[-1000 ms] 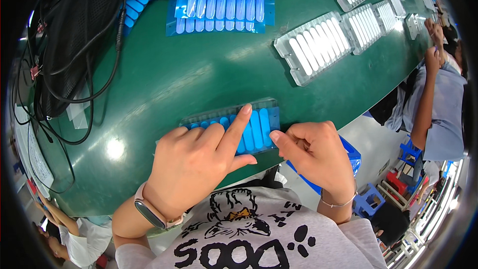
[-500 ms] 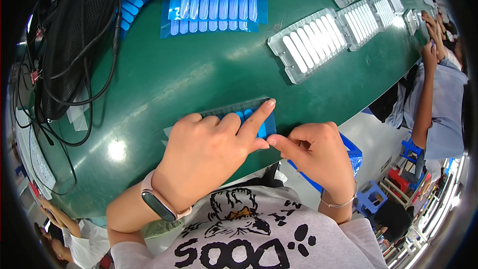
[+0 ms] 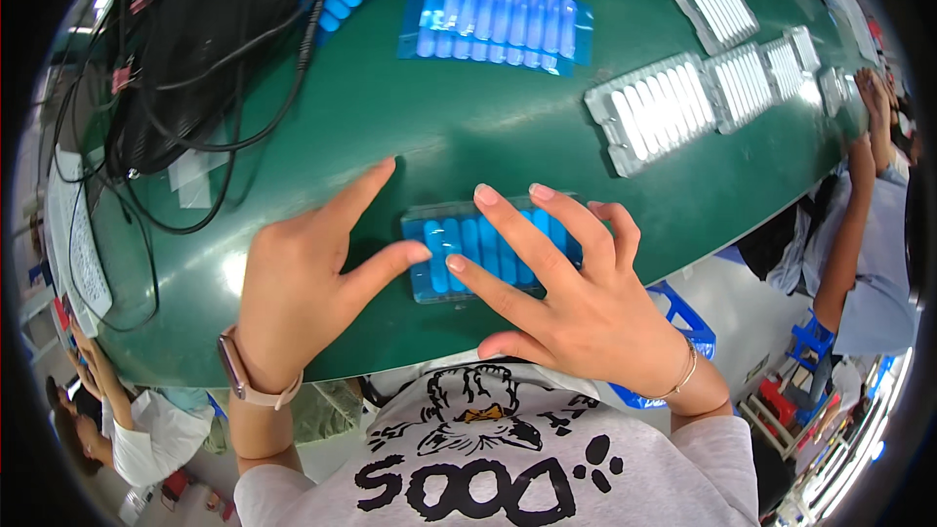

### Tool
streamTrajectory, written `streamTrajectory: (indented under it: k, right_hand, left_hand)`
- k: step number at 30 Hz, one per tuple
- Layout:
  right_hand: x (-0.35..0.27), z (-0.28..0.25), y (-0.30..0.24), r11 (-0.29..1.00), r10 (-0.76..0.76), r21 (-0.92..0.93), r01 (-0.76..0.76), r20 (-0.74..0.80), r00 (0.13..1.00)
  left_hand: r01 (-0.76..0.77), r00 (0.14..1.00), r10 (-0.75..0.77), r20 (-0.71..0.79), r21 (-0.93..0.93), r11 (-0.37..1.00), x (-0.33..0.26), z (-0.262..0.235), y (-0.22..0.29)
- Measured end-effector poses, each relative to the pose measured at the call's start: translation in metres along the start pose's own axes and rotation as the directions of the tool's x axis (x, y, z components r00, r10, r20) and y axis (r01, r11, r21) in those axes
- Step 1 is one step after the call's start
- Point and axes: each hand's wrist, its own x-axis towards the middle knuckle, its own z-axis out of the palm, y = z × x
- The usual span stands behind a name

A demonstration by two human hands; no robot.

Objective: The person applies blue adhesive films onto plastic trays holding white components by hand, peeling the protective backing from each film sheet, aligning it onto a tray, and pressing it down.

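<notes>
In front of me lies a clear plastic tray (image 3: pixel 422 285) holding a row of blue rounded strips (image 3: pixel 451 239), seemingly under a blue film. My right hand (image 3: pixel 576 303) is spread over the tray, fingers apart, and hides much of its right half. Its fingertips rest on or just above the strips; which of the two I cannot tell. To the left of the tray is my left hand (image 3: pixel 312 268), thumb and forefinger wide apart and nothing held. Its thumb tip points at the tray's left end, close to it.
Blue sheets of strips (image 3: pixel 498 24) lie at the far middle. Clear trays with white strips (image 3: pixel 664 107) stand at the far right. A black mesh bag (image 3: pixel 195 59) with cables takes up the far left. Another person's arm (image 3: pixel 844 224) reaches in at the right edge.
My left hand has come off the tray and moved left, its fingers opening. The right hand has left its pinch at the tray's right corner and spread over the strips. The view has shifted.
</notes>
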Motion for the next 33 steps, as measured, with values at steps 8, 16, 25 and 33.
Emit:
streamTrajectory:
  k: [8, 16, 25, 33]
  right_hand:
    - [-0.009, 0.015, 0.008, 0.999, 0.013, -0.042, -0.01, 0.066, 0.998]
    - [-0.008, 0.013, 0.004, 0.997, -0.005, -0.077, 0.008, 0.037, 0.999]
    - [-0.012, 0.022, 0.013, 0.991, 0.131, -0.025, -0.133, -0.069, 0.989]
    - [-0.031, 0.019, 0.013, 0.894, 0.446, 0.203, -0.399, -0.349, 0.824]
  left_hand:
    - [0.156, 0.987, -0.155, 0.049, -0.031, 0.987, -0.018, 0.012, 0.002]
    - [0.072, 0.997, -0.076, -0.024, -0.126, 0.989, -0.004, 0.023, 0.017]
    - [-0.058, 0.979, 0.096, -0.181, 0.207, 0.977, -0.004, 0.041, 0.012]
    - [-0.046, 0.971, 0.096, -0.22, 0.221, 0.974, -0.003, 0.042, 0.02]
